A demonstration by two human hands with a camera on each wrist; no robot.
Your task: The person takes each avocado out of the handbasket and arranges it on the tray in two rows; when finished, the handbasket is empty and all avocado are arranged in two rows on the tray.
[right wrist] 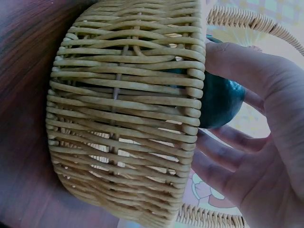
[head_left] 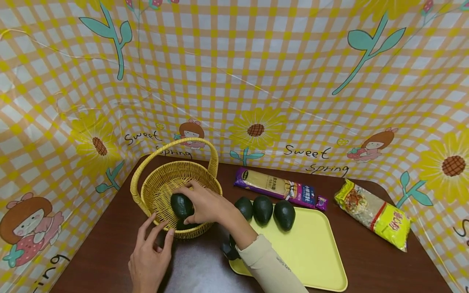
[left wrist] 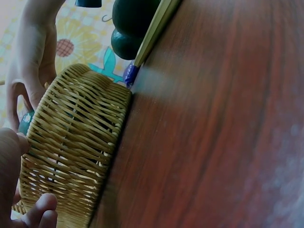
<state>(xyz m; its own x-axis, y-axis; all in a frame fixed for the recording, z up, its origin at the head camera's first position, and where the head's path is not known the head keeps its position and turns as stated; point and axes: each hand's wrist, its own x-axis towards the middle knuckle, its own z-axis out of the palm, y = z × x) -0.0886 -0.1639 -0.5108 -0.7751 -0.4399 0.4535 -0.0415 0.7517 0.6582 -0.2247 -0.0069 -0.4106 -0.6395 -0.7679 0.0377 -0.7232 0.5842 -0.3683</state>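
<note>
A dark green avocado (head_left: 181, 206) is in my right hand (head_left: 205, 203), which holds it just inside the yellow wicker basket (head_left: 183, 166). Below it, another dark avocado (head_left: 187, 224) lies in the basket, partly covered by the hand. My left hand (head_left: 151, 254) is at the basket's front rim, its fingers loosely bent; in the left wrist view the thumb (left wrist: 14, 145) touches the rim. In the right wrist view, the held avocado (right wrist: 222, 102) shows above the rim between thumb and fingers. More avocados (head_left: 262, 210) lie on the yellow tray (head_left: 304, 260), some partly hidden by my right forearm.
Behind the tray lies a purple pasta packet (head_left: 275, 187), with a small purple sachet (head_left: 321, 202) beside it. A yellow-and-clear food bag (head_left: 373, 213) lies at the right. Checked cloth (head_left: 234, 89) walls the table at back and sides. The basket's handle (head_left: 172, 143) stands up.
</note>
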